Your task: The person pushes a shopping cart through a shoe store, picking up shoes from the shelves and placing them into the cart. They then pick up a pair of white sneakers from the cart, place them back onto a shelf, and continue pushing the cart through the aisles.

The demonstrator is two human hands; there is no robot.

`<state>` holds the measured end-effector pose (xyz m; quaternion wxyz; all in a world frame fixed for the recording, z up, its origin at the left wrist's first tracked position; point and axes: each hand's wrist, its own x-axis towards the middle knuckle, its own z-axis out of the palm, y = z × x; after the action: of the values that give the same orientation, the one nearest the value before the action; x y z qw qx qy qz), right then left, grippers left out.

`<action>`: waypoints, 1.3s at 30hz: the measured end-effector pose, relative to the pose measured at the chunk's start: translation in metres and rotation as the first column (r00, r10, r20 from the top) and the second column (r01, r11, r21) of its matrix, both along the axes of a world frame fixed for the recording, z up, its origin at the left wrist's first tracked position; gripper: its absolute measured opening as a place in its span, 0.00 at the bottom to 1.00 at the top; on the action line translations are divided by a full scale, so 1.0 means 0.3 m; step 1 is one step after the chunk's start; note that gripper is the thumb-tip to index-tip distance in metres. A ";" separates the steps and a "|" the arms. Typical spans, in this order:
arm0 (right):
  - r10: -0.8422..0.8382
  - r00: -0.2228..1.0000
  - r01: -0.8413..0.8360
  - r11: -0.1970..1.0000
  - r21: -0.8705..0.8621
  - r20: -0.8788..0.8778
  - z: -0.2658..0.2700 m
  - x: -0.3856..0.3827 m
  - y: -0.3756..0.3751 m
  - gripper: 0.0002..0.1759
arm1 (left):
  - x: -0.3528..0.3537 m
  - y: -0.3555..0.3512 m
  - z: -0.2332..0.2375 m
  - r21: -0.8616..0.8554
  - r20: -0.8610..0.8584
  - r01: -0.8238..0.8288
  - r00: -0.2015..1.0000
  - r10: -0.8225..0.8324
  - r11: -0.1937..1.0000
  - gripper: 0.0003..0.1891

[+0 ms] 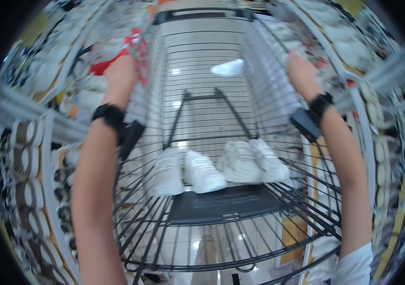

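Observation:
A black wire shopping cart [207, 137] fills the middle of the view. My left hand [121, 73] is closed at its left side rail, blurred, with a red and white printed piece [138, 47] right beside it. On the opposite rail my right hand [301, 72] is closed too, its fingers largely hidden. Two pairs of white sneakers stand in the near end of the cart, one pair to the left [204, 172] and one to the right [240, 162]. Farther forward in the basket lies a small white item [228, 68]. Both wrists wear black bands with small devices.
Shelves packed with shoes line the aisle on the left [33, 190] and the right [380, 156]. A dark plastic panel [226, 204] forms part of the cart's near end. Pale tiled floor [231, 237] shows through the wires.

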<state>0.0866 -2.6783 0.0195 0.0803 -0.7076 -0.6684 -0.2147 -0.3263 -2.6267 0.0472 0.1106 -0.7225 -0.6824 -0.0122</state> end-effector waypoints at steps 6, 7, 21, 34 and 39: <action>-0.079 0.997 0.079 0.997 0.016 -0.001 0.027 -0.025 0.004 0.08 | 0.001 -0.023 -0.011 0.113 -0.030 0.032 0.999 -0.028 0.993 0.11; -0.121 0.993 0.121 0.993 0.013 0.013 0.020 -0.029 0.000 0.09 | 0.007 -0.047 -0.003 0.102 -0.027 0.039 0.999 -0.036 0.994 0.14; -0.290 0.956 0.291 0.956 -0.029 0.040 0.021 -0.069 -0.335 0.21 | 0.019 -0.327 -0.086 0.111 -0.056 -0.034 0.998 0.040 0.993 0.18; -0.323 0.946 0.324 0.946 0.029 -0.030 -0.036 -0.169 -0.691 0.18 | -0.138 -0.636 -0.221 0.134 -0.027 0.005 1.000 -0.001 0.991 0.18; -0.326 0.934 0.329 0.944 -0.002 -0.146 -0.084 -0.203 -0.722 0.20 | -0.208 -0.680 -0.274 0.151 -0.008 0.044 0.999 -0.043 0.988 0.19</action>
<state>0.0257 -2.8950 -0.0058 0.0995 -0.8216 -0.5313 -0.1809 -0.3887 -2.8307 -0.0349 0.1664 -0.7267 -0.6634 -0.0646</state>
